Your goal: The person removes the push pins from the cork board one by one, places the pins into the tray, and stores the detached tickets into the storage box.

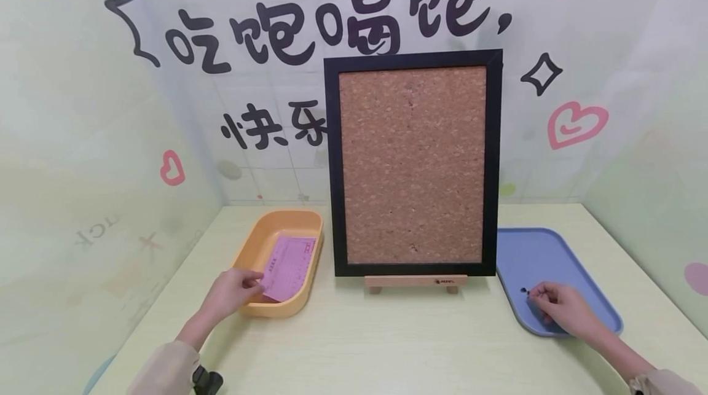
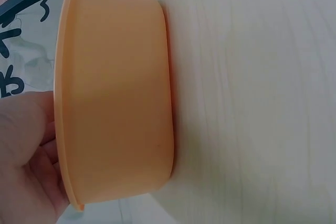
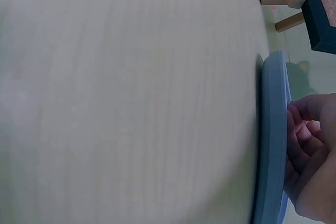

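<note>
In the head view, my left hand [image 1: 235, 290] reaches over the near left rim of an orange tray [image 1: 315, 287]. Its thumb and fingers pinch the left edge of a pink printed paper slip [image 1: 290, 266] lying in the tray. In the left wrist view, the tray's outer wall [image 2: 115, 93] hides the fingertips. My right hand [image 1: 561, 306] is over a blue tray [image 1: 542, 254], thumb and forefinger together at a tiny black pushpin [image 1: 528, 293]. Another small dark piece [image 1: 523, 289] shows just left of the fingertips. The right wrist view hides the pinched piece behind the blue rim [image 3: 273, 140].
Between the trays, a black-framed cork board [image 1: 415, 168] leans upright on a small wooden easel [image 1: 415, 281]. The pale wood-grain table [image 1: 387, 346] meets patterned walls at the back and sides. A black device [image 1: 207, 379] is strapped at the left wrist.
</note>
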`<state>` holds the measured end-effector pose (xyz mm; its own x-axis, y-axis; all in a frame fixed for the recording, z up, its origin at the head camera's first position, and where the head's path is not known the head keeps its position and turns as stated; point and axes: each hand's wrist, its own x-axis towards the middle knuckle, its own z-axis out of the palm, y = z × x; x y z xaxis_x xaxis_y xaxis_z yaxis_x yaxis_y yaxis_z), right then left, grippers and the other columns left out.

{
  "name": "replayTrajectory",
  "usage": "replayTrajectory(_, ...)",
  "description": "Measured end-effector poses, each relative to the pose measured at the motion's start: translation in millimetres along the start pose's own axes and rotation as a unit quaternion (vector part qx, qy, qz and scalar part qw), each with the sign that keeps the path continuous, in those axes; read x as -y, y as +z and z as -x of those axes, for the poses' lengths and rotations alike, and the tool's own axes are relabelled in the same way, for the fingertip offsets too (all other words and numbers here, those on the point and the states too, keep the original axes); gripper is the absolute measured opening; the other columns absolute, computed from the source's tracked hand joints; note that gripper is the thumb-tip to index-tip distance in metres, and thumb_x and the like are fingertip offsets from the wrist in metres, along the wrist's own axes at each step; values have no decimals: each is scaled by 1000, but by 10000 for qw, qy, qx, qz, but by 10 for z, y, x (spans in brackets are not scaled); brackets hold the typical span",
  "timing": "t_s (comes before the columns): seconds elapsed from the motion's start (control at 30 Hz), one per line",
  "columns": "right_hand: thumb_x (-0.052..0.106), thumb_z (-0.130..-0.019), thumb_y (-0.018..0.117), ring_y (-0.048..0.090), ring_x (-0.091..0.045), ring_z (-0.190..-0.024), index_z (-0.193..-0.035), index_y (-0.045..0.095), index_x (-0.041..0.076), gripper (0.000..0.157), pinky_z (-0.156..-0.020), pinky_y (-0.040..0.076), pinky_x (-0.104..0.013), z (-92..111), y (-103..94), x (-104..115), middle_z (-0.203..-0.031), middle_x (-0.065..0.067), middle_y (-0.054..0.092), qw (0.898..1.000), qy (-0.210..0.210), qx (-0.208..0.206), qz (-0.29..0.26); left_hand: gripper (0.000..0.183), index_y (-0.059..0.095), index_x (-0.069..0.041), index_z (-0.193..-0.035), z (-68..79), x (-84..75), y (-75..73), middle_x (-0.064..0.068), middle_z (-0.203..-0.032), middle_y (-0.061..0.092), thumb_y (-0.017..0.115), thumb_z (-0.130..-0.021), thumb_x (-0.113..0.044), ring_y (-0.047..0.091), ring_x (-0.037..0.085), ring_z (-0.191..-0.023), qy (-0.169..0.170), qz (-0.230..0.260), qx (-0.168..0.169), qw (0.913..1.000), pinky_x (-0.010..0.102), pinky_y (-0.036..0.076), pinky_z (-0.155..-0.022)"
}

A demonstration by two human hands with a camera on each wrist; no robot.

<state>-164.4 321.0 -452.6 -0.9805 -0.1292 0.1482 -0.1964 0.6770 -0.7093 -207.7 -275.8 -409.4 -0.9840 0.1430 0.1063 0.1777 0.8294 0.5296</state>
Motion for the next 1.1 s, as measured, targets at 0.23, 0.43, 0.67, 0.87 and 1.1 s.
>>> replayTrajectory(0.23, 4, -86, 58, 45, -2, -45, -86, 62, -1, 7, -45, 40, -22, -6, 19, -11, -55, 5, 50, 9998, -170, -56, 119, 26, 68, 5, -95, -34, -24, 7, 4, -74, 66, 71, -74, -10, 54, 11, -63, -27, -211, 149, 9997, 24, 45, -55)
replayTrajectory(0.43, 5, -85, 59, 42, 0, -45, -85, 62, 1, 5, -45, 37, -21, -40, 31, -8, -56, 8, 48, 9992, -318, 6, 240, 29, 68, 3, -97, -77, -30, 23, 3, -77, 66, 72, -75, -14, 54, 12, -66, -150, -330, 361, 9987, 29, 47, -60)
replayTrajectory(0.67, 3, -85, 58, 42, -1, -45, -85, 61, 0, 4, -45, 38, -22, -69, 43, -5, -57, 7, 49, 9992, -254, 76, 301, 29, 68, 1, -98, -113, -19, 49, 0, -75, 65, 72, -75, -17, 53, 11, -65, -125, -496, 376, 9980, 29, 46, -60)
replayTrajectory(0.87, 3, -85, 58, 42, -2, -45, -85, 61, 0, 4, -45, 39, -22, -80, 47, 6, -56, 6, 49, 9992, -246, 44, 320, 28, 68, 0, -97, -109, -13, 51, -3, -70, 61, 71, -75, -17, 51, 10, -61, -42, -591, 290, 9978, 27, 43, -57)
replayTrajectory(1.1, -1, -85, 56, 43, -1, -46, -85, 59, -4, 4, -42, 39, -23, -124, -6, -23, -57, 7, 49, 9976, -692, -8, -92, 28, 67, 0, -99, -92, -59, 10, -2, -70, 59, 69, -77, -18, 50, 12, -62, -71, -708, 300, 9970, 27, 41, -57)
